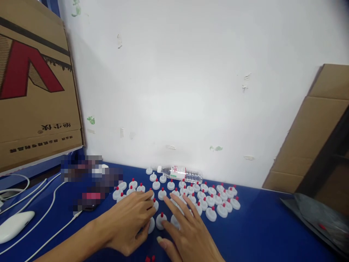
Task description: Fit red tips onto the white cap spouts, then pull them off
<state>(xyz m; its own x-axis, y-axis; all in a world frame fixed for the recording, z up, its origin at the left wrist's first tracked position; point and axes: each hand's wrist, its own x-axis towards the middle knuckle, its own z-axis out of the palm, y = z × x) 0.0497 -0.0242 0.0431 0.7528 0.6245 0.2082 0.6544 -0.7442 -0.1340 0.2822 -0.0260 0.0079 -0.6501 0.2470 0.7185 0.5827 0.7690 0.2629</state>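
Observation:
Many white round caps with small red tips stand on the blue table, one of them, a red-tipped cap [161, 221], between my two hands. My left hand [129, 220] is closed, its fingers bent, with thumb and forefinger at a white cap [151, 226] whose top is hidden. My right hand [188, 229] lies over the caps with its fingers spread, the forefinger touching the side of the red-tipped cap. Part of another white cap [175, 221] shows under its fingers. Loose red tips [150, 259] lie at the bottom edge.
A clear water bottle [180, 173] lies along the white wall [177, 91]. Several caps without red tips [153, 177] stand beside it. A white case [15, 226], cables [51, 203] and a blurred phone [91, 200] are at left. Cardboard boxes [38, 120] flank both sides; a grey bag [313, 214] lies right.

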